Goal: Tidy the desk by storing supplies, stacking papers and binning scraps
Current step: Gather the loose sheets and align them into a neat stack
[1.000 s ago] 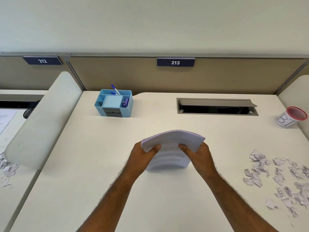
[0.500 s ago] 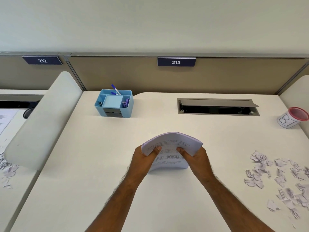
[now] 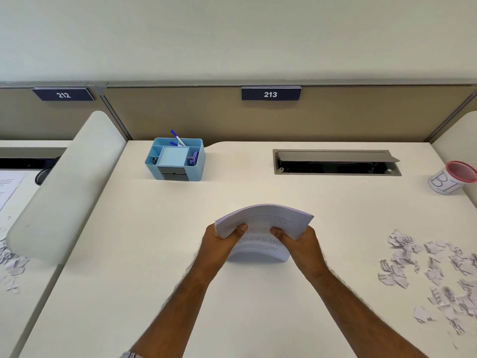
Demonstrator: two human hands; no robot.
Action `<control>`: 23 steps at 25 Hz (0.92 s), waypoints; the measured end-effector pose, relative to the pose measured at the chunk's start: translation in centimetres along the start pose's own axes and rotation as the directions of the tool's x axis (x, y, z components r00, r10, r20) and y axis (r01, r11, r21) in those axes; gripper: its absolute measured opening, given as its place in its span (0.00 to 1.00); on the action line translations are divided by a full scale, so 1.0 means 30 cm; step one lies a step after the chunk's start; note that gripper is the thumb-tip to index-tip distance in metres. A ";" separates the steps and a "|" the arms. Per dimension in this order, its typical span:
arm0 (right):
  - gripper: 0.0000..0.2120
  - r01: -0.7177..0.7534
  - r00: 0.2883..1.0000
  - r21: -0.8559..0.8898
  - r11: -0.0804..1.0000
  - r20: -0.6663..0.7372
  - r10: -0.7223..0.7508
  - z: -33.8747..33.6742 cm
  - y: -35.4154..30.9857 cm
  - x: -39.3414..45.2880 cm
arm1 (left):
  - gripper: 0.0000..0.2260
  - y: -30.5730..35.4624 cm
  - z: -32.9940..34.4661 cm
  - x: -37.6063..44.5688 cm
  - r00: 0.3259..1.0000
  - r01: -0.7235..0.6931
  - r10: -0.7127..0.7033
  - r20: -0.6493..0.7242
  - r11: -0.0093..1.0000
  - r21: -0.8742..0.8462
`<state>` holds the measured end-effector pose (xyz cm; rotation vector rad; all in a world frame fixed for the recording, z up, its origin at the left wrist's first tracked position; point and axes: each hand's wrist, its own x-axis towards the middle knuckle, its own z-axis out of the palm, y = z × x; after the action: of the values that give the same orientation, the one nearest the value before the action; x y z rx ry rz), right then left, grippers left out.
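A stack of printed papers (image 3: 263, 223) stands on its lower edge on the desk (image 3: 154, 241), bowed upward in the middle. My left hand (image 3: 219, 241) grips its left side and my right hand (image 3: 302, 241) grips its right side, thumbs on the front sheet. A blue desk organiser (image 3: 175, 159) with pens, a sticky-note pad and clips sits at the back left. Torn paper scraps (image 3: 433, 270) lie scattered on the right. A cup with a red rim (image 3: 453, 178), hand-lettered, stands at the far right.
An open cable hatch (image 3: 335, 162) is set in the desk at the back. A rounded white divider (image 3: 62, 192) bounds the left side; beyond it lie more scraps (image 3: 13, 259) and a printed sheet (image 3: 10, 187). A beige partition runs along the back.
Both hands have shifted slightly with the stack, which has settled a little lower and stays bowed in the same grip. Nothing else on the desk has moved.
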<state>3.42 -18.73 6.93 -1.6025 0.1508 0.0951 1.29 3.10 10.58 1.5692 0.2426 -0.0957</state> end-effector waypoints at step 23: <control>0.13 -0.076 0.994 -0.016 0.997 0.075 0.077 0.009 0.010 0.070 | 0.14 -0.113 -0.007 0.078 0.991 0.135 -0.133 -0.024 0.985 0.106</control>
<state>5.44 -18.56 6.30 -1.6035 0.1532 0.2166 2.81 3.52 6.77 1.6605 0.3615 -0.2036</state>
